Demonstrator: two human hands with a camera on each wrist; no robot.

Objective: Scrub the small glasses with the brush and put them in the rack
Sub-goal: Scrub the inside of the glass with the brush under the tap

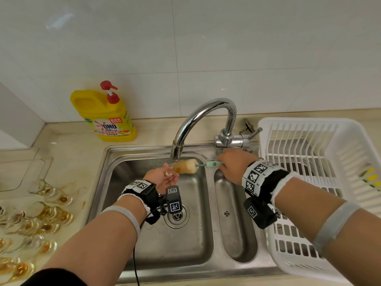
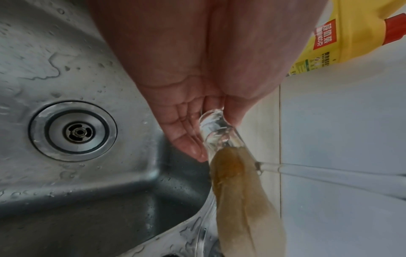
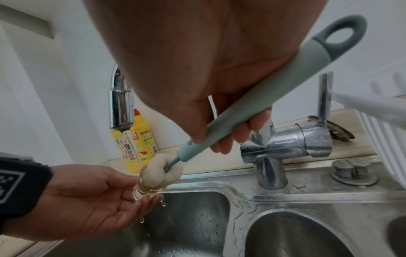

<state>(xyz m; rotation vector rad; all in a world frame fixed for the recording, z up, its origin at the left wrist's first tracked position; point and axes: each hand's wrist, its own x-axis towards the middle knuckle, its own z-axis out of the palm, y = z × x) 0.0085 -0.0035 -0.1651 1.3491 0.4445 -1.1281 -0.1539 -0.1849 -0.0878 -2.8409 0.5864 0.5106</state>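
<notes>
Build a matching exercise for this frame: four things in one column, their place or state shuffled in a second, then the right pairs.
Things
1. small glass
2. brush
3. detergent bottle
4. rack

Places or states
A. on the counter behind the sink's left corner
B. sponge head pushed into the glass, handle in the right hand
C. right of the sink
D. pinched in the left hand under the running tap

Pairs: 1-D, 2-B, 3-A, 4-C
</notes>
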